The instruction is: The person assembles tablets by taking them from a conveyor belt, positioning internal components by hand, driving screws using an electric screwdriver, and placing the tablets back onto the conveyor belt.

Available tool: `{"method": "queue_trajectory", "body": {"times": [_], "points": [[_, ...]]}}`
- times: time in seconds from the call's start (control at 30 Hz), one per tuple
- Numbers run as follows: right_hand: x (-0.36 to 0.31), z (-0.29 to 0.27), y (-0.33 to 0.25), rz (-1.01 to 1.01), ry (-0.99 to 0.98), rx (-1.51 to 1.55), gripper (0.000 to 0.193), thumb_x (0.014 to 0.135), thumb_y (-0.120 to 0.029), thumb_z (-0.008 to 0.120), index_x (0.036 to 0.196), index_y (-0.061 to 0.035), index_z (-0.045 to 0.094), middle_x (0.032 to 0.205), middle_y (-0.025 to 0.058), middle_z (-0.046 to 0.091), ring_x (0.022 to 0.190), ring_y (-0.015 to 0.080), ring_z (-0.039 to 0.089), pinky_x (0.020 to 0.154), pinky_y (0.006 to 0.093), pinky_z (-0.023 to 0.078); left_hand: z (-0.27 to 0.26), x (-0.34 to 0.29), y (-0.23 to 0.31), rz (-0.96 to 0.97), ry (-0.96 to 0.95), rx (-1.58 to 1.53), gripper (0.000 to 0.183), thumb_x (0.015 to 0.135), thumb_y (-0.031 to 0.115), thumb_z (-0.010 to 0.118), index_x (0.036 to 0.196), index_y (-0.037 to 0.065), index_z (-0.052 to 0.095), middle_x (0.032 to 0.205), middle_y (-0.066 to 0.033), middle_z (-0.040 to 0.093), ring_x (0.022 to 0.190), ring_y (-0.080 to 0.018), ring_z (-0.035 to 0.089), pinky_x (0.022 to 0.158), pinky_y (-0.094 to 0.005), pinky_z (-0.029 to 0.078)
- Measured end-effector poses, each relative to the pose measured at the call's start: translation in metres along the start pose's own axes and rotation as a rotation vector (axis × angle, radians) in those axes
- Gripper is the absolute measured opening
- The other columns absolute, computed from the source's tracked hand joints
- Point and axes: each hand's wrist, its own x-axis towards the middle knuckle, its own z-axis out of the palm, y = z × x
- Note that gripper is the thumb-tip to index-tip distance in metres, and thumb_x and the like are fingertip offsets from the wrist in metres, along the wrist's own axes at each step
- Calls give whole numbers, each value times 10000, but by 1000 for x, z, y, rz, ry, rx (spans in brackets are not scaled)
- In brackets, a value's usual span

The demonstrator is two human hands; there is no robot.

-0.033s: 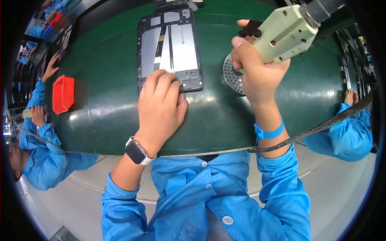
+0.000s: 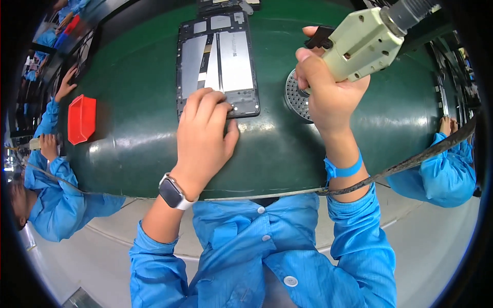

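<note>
An opened tablet [image 2: 229, 61] lies on the green table in front of me, its inner side up, with silver battery panels and a dark ribbon cable across them. My left hand [image 2: 205, 120] rests on its lower left end, fingers stretched over the frame and thumb apart. My right hand [image 2: 331, 90] is wrapped round a pale green electric screwdriver [image 2: 362, 43] with a black lever. Its tip is hidden behind the hand, close to a round metal dish [image 2: 297, 97] full of small holes. Fingers partly cover that dish.
A red plastic bin [image 2: 82, 119] stands on the left of the table. More dark device parts [image 2: 226, 5] lie beyond the tablet. A thick dark cable [image 2: 411, 160] crosses at the right. Co-workers in blue sleeves [image 2: 64, 210] sit at both sides.
</note>
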Motion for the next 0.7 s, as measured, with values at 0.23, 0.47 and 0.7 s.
{"method": "queue_trajectory", "body": {"times": [0.23,0.47,0.7], "points": [[5,0,-6,2,1,-25,287,811,76,634,1097,94,609,678,46,578,498,103,515,469,245,409,-12,-10,-34,-38,23,58,507,674,207,859,1095,3,663,1301,-137,612,1115,-349,575,930,-425,493],[16,-21,-5,-4,27,-116,296,821,56,623,1112,107,602,645,44,551,495,114,507,490,262,423,-38,-53,-47,-71,28,164,528,661,196,858,1111,-3,668,1246,-150,656,1009,-338,616,875,-415,508],[27,-38,5,104,8,-61,269,839,30,608,1099,102,599,609,52,524,481,131,478,518,305,440,-71,-77,-133,-139,38,243,455,818,60,743,1255,-3,632,1368,-179,566,1230,-359,541,1032,-427,442]]}}
